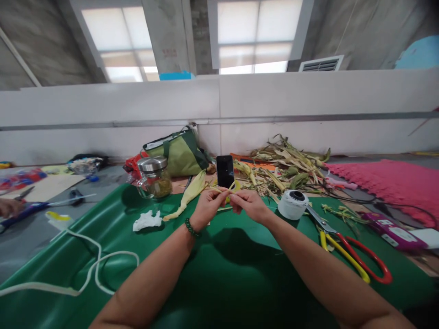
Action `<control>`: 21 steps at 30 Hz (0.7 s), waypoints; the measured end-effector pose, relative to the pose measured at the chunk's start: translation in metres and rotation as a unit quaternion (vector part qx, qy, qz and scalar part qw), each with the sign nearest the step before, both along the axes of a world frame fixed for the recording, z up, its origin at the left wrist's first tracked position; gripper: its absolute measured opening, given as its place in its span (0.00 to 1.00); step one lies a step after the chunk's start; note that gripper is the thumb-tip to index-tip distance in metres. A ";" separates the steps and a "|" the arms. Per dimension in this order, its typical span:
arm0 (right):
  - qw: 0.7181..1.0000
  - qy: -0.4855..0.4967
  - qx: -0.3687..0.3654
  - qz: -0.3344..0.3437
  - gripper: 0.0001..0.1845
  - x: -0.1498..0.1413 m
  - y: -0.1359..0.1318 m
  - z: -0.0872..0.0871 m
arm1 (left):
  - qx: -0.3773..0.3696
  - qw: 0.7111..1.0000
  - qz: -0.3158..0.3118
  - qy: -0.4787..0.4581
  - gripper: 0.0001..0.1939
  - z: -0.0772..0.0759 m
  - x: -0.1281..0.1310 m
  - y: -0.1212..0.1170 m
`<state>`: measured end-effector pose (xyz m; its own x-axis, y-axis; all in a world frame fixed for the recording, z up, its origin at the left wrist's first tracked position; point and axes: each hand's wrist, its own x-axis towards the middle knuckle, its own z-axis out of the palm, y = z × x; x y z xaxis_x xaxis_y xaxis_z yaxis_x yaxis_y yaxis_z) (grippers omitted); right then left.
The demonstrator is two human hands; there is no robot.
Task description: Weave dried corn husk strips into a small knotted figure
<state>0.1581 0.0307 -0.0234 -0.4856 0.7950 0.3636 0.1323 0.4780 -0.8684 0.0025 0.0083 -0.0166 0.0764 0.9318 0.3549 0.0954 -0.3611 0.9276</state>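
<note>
Over the green mat [240, 274], my left hand [207, 208] and my right hand [250, 205] meet fingertip to fingertip. Both are closed in a pinch on a thin, pale yellow-green husk strip [232, 185], whose end sticks up between them. A green bead bracelet [192, 227] circles my left wrist. Just behind my fingers a phone [225, 170] stands upright. To the left of my left hand lies a long pale corn husk [192, 194], beside a crumpled white tissue [147, 221]. A white spool [292, 205] stands to the right of my right hand.
Scissors with red and yellow handles [360, 260] lie at right, near a purple packet [394, 232] and pink cloth [387, 183]. Dried husks [288, 160] heap behind. A lidded glass jar [159, 180], green bag [181, 153] and white cord [98, 256] are left. Another person's hand [8, 208] shows far left.
</note>
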 end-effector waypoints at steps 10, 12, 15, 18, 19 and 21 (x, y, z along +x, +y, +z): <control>0.997 -0.082 0.012 0.003 0.22 0.027 0.000 0.019 | -0.065 0.993 0.076 -0.062 0.19 0.005 -0.020 0.016; 0.998 -0.035 0.034 -0.051 0.21 0.031 0.003 0.022 | -0.080 0.994 0.039 -0.056 0.19 0.009 -0.020 0.014; 0.993 0.000 0.078 -0.088 0.17 0.026 0.004 0.021 | -0.106 0.994 -0.036 -0.011 0.18 0.009 -0.011 0.005; 0.996 -0.006 0.065 -0.055 0.14 0.017 0.001 0.016 | -0.138 0.986 -0.089 -0.005 0.18 0.009 -0.002 -0.004; 0.998 0.002 0.047 -0.048 0.12 0.015 0.001 0.014 | -0.146 0.984 -0.096 -0.024 0.19 0.010 0.000 -0.006; 0.997 0.053 -0.009 -0.058 0.13 0.013 0.004 0.012 | -0.156 0.978 -0.094 -0.097 0.23 0.012 -0.001 -0.007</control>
<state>0.1713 0.0344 -0.0114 -0.3487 0.8510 0.3928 0.0927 0.4483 -0.8890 0.0018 0.0008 -0.0047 0.2158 0.9732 0.0798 -0.1339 -0.0514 0.9897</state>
